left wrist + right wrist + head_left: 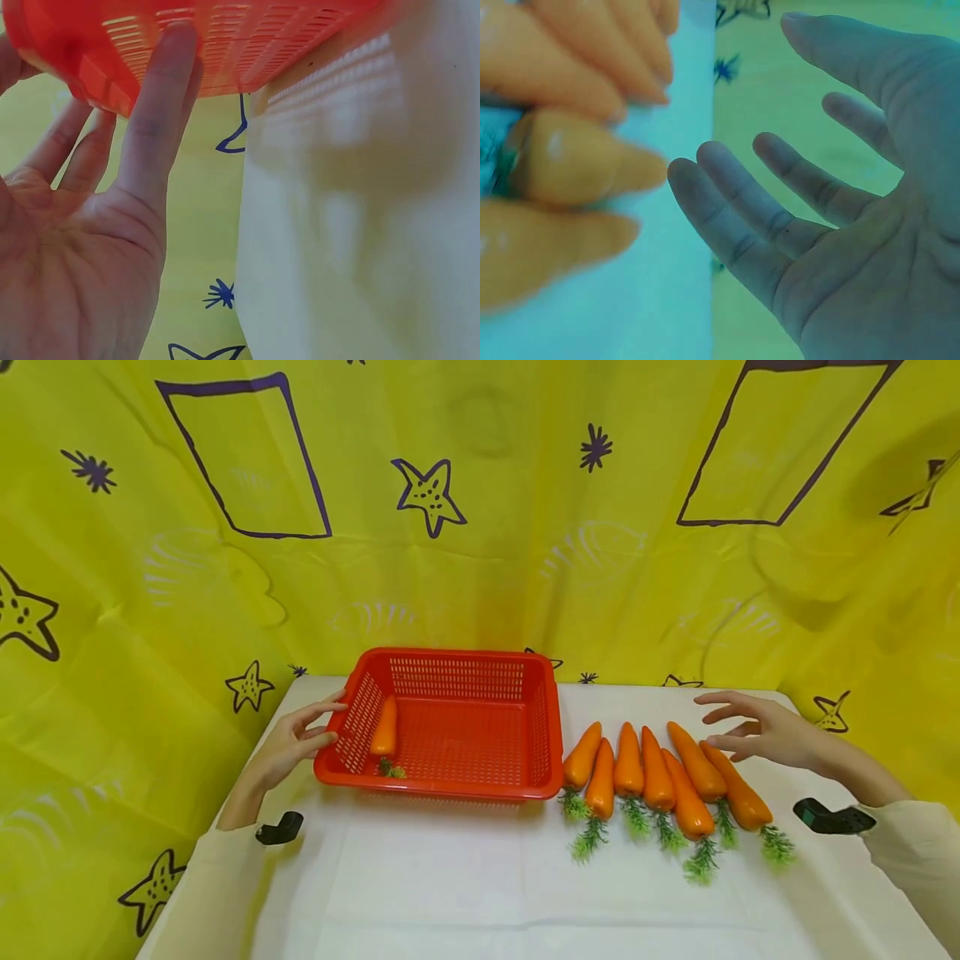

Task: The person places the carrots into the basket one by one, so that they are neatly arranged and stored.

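Observation:
A red plastic basket (pixel 480 789) with slotted walls stands on the table, and one orange carrot (pixel 385 727) lies inside near its left wall. At the basket's left side is my left hand (pixel 288 743), its fingertips at the rim. In the left wrist view the thumb (pixel 161 105) lies along the slotted outer wall, fingers fairly straight. To the basket's right, several carrots (pixel 628 760) with green leafy tops lie in a row. My right hand (pixel 757 731) hovers by the rightmost carrot (pixel 738 789), fingers spread and loosely bent, palm bare in the right wrist view.
A white cloth covers the table (pixel 450 893). Behind it and along the sides hangs a yellow curtain (pixel 495 585) with starfish and shell drawings. Dark camera mounts (pixel 834 817) are worn at both wrists.

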`<state>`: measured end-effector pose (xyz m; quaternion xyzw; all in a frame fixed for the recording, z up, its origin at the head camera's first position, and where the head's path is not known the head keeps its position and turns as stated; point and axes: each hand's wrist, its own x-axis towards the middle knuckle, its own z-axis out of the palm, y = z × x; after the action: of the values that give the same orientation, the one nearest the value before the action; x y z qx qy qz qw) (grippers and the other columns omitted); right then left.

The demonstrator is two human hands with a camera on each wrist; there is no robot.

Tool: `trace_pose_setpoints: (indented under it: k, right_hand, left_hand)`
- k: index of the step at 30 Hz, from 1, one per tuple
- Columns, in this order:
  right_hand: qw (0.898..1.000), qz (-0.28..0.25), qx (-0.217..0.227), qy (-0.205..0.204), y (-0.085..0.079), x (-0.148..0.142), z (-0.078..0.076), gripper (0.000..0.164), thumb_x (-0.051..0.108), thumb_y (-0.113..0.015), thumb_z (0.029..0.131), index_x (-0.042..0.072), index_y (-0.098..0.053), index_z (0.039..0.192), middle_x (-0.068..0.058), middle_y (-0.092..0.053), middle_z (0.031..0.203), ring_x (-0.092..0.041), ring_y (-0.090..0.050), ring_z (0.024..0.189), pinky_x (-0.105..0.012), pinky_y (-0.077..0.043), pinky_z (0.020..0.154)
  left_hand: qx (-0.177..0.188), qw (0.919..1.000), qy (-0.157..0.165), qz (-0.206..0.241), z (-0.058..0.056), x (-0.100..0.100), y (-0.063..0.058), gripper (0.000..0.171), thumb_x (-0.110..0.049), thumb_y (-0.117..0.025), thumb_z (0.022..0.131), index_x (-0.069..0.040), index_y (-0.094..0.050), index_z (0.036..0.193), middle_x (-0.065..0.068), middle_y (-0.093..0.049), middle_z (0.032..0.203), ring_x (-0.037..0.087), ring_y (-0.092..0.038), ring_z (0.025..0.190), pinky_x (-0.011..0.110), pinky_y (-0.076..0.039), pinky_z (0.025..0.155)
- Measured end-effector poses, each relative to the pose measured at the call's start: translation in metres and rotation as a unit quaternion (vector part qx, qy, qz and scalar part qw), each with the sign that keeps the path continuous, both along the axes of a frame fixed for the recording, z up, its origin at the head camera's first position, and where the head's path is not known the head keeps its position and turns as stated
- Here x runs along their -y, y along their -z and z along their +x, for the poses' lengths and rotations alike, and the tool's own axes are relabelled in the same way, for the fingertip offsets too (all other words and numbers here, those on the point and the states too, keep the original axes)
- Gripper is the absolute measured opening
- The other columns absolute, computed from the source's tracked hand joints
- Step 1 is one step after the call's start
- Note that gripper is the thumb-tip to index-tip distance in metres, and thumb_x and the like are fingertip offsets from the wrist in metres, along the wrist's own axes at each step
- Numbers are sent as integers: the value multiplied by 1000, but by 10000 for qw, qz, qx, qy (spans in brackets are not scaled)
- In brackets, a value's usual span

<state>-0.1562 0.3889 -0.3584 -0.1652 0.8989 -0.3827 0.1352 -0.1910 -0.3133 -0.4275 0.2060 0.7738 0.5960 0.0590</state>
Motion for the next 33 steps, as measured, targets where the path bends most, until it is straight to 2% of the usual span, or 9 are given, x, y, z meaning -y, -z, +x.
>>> trace_pose_setpoints:
  k: [3,6,9,13,15,19,21,27,33]
  right_hand:
    - [9999,91,70,110,11,-16,5,60,12,-70,99,7,-40,151,-38,-51,137,-17,-73,95,-37,-62,71]
    - [9993,166,324,131,21,-29,7,58,14,-68,100,14,-42,152,-40,-49,138,-24,-72,97,-36,-61,72]
    - [9973,159,723,-9,31,-41,8,58,15,-65,102,19,-41,154,-44,-43,140,-33,-70,101,-38,-61,75]
    - [9904,-9,1374,-172,42,-52,11,60,15,-61,104,19,-35,158,-46,-37,141,-35,-67,106,-44,-61,79]
    - [9853,-160,1682,-253,47,-56,12,60,14,-59,105,16,-33,159,-47,-34,140,-34,-66,107,-46,-61,80]
    - [9768,-342,2077,-397,53,-60,11,60,13,-57,106,17,-32,160,-47,-34,138,-32,-67,104,-44,-61,79]
    - [9743,-420,2161,-483,55,-60,10,60,12,-57,106,15,-31,160,-48,-34,137,-31,-67,102,-44,-61,78]
    - [9728,-444,2217,-511,60,-60,9,65,13,-60,104,10,-27,160,-48,-35,137,-30,-69,98,-45,-62,76]
    - [9745,-509,2116,-543,63,-60,8,66,12,-60,104,12,-27,162,-47,-36,136,-31,-70,95,-46,-62,74]
  left_hand:
    - [94,9999,97,18,-1,2,0,44,-2,-58,103,10,-47,144,18,-23,168,12,-64,121,29,-59,85]
    - [166,9998,114,4,-1,3,1,45,-3,-59,103,9,-47,145,17,-21,169,8,-60,125,30,-59,85]
    - [233,9997,108,18,0,4,1,45,-4,-59,103,6,-47,146,14,-21,170,3,-55,129,30,-59,87]
    - [342,9993,143,71,0,4,1,46,-4,-58,103,5,-46,147,11,-18,171,3,-50,132,31,-58,90]
    - [385,9991,162,74,0,4,1,46,-5,-57,104,5,-46,147,10,-18,171,7,-47,135,31,-57,91]
    - [405,9991,112,5,-1,4,1,45,-8,-57,104,4,-46,147,9,-18,171,23,-38,144,31,-56,92]
    - [385,9992,80,-30,0,4,2,45,-8,-57,105,3,-47,147,9,-19,171,29,-34,146,30,-56,93]
    - [395,9991,125,73,-1,3,3,44,-7,-56,105,5,-46,146,10,-18,171,32,-30,148,28,-54,95]
    - [329,9992,159,145,-2,4,6,44,-5,-56,104,5,-47,146,11,-18,171,21,-34,146,28,-55,94]
